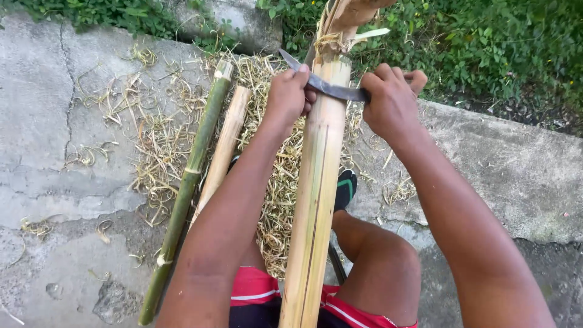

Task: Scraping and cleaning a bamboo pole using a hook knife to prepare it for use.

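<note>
A thick, pale peeled bamboo pole (pixel 316 182) runs from my lap up to the top of the view. A dark curved blade (pixel 331 88) lies across it near its far end. My left hand (pixel 288 91) presses on the blade's back left of the pole. My right hand (pixel 392 100) grips the blade's handle on the right side. Frayed husk (pixel 343 18) hangs off the pole's top.
A green bamboo stalk (pixel 188 182) and a thinner peeled stick (pixel 221 152) lie on the cracked concrete (pixel 54 170) at left. Dry shavings (pixel 164 140) are scattered around them. My foot in a dark sandal (pixel 345 188) rests under the pole. Green plants (pixel 486 42) border the slab.
</note>
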